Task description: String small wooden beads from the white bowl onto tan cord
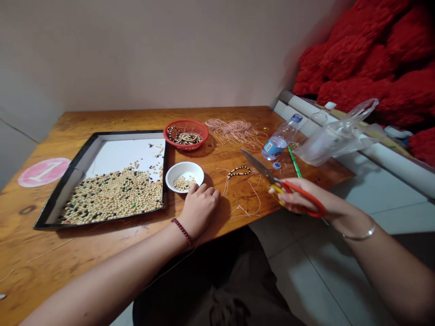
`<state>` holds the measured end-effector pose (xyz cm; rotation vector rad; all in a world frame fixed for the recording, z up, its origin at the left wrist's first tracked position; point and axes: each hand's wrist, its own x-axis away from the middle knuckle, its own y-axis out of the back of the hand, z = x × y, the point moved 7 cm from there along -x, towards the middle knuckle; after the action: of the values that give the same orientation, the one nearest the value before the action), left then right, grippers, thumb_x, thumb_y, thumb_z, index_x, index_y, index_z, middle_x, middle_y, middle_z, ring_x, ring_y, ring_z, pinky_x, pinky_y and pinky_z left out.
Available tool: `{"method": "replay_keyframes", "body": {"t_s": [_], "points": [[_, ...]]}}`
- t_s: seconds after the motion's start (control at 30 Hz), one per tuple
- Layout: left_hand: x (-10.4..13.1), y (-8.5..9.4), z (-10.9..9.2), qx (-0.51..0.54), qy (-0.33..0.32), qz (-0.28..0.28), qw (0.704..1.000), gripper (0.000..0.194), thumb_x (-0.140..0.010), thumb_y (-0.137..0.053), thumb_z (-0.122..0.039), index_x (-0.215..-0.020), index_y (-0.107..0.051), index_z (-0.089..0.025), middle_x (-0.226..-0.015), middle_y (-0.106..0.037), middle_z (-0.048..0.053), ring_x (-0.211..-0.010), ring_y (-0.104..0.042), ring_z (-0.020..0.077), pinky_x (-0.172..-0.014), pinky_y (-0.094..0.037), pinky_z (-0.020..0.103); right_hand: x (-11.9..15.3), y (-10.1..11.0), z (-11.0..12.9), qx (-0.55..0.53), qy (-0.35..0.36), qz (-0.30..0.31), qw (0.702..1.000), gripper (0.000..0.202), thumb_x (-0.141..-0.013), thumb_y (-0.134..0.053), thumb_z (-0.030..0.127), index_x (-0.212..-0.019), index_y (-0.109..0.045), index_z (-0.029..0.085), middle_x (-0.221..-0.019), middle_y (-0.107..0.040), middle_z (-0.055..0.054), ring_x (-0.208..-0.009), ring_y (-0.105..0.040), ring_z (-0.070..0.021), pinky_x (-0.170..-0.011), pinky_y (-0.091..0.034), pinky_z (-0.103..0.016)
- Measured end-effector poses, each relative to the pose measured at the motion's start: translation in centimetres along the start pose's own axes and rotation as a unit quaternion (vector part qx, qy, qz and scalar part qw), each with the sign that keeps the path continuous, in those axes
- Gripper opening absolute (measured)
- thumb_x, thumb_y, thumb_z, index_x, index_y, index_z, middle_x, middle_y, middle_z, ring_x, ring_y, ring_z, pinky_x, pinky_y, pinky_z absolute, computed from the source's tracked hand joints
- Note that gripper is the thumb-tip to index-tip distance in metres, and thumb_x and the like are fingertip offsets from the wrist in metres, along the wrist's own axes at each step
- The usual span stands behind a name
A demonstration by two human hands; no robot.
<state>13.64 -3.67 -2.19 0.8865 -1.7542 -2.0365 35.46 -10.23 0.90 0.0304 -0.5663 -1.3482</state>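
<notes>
My right hand (295,195) is closed round the orange handle of a pair of scissors (258,165), held above the table's right side with the blades pointing up and left. Curled on the tabletop beside a white bowl (169,179) of pale beads is my left hand (201,204); its fingertips are hidden, so whatever they hold cannot be made out. Between the two hands lies a beaded bracelet (239,172) of dark and pale beads with loose cord ends. Cut bits of thread (245,212) are scattered near the table's front edge.
A black-rimmed tray (50,206) of mixed beads fills the left. Behind the bowl, a red basket (186,145) holds beaded strings beside tangled pink cord (234,130). A water bottle (279,139), bottle cap (277,165), green strip (295,163) and plastic bag (326,142) stand right.
</notes>
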Motion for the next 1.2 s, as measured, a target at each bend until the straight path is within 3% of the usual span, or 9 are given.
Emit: {"method": "replay_keyframes", "body": {"t_s": [0.07,0.13,0.23,0.37,0.53,0.8,1.2], "points": [[0.0,0.1,0.0,0.005,0.002,0.000,1.000,0.016,-0.093,-0.049,-0.019,-0.081,-0.059,-0.018,-0.078,-0.064,0.006,-0.083,-0.055,0.0256,-0.080,-0.032,0.043,1.8,-2.2,-1.3,-0.069,-0.013,0.051,0.996,0.049,-0.073,-0.069,0.057,-0.100,-0.052,0.021,-0.072,-0.045,0.001,-0.052,-0.037,-0.0074,-0.044,-0.027,-0.021],[0.0,0.3,0.0,0.012,0.008,0.000,1.000,0.017,-0.094,-0.048,-0.019,-0.080,-0.059,-0.018,-0.077,-0.064,0.005,-0.084,-0.055,0.0255,-0.083,-0.032,0.044,3.1,-3.9,-2.7,-0.131,-0.056,0.081,0.987,0.052,-0.073,-0.067,0.062,-0.101,-0.051,0.021,-0.071,-0.039,0.003,-0.050,-0.030,-0.0056,-0.043,-0.025,-0.020],[-0.1,0.7,0.2,0.023,0.027,-0.004,0.999,0.021,-0.095,-0.046,-0.020,-0.079,-0.060,-0.019,-0.077,-0.064,0.005,-0.087,-0.055,0.0260,-0.085,-0.031,0.045,4.4,-5.9,-3.9,-0.182,-0.112,0.128,0.968,0.054,-0.071,-0.067,0.065,-0.096,-0.053,0.019,-0.072,-0.039,0.002,-0.054,-0.033,-0.0060,-0.048,-0.030,-0.020],[-0.3,1.0,0.5,0.041,0.046,-0.012,0.998,0.026,-0.097,-0.042,-0.025,-0.080,-0.061,-0.020,-0.080,-0.066,0.005,-0.089,-0.055,0.0262,-0.086,-0.030,0.046,5.2,-7.5,-4.7,-0.232,-0.189,0.187,0.936,0.055,-0.080,-0.049,0.072,-0.092,-0.054,0.019,-0.071,-0.040,0.001,-0.056,-0.036,-0.0081,-0.048,-0.035,-0.021],[-0.5,0.8,0.5,0.070,0.055,-0.009,0.996,0.025,-0.097,-0.042,-0.028,-0.082,-0.061,-0.020,-0.081,-0.067,0.004,-0.089,-0.056,0.0247,-0.088,-0.030,0.045,3.8,-8.6,-5.6,-0.254,-0.247,0.211,0.911,0.061,-0.079,-0.039,0.079,-0.088,-0.054,0.020,-0.068,-0.039,0.002,-0.051,-0.036,-0.0075,-0.045,-0.042,-0.020],[-0.6,0.8,0.2,0.079,0.040,-0.013,0.996,0.019,-0.094,-0.048,-0.026,-0.080,-0.059,-0.019,-0.080,-0.066,0.004,-0.086,-0.054,0.0228,-0.092,-0.030,0.043,-0.1,-10.5,-6.6,-0.298,-0.234,0.272,0.885,0.064,-0.079,-0.041,0.079,-0.091,-0.054,0.018,-0.066,-0.041,0.003,-0.049,-0.041,-0.0064,-0.046,-0.049,-0.021],[-0.5,0.8,0.0,0.088,0.032,-0.007,0.996,0.014,-0.094,-0.049,-0.026,-0.086,-0.059,-0.021,-0.083,-0.064,0.002,-0.088,-0.053,0.0227,-0.091,-0.031,0.042,-1.6,-11.7,-5.6,-0.306,-0.237,0.318,0.865,0.067,-0.079,-0.026,0.083,-0.078,-0.042,0.019,-0.061,-0.042,0.004,-0.043,-0.039,-0.0065,-0.039,-0.040,-0.018]]}}
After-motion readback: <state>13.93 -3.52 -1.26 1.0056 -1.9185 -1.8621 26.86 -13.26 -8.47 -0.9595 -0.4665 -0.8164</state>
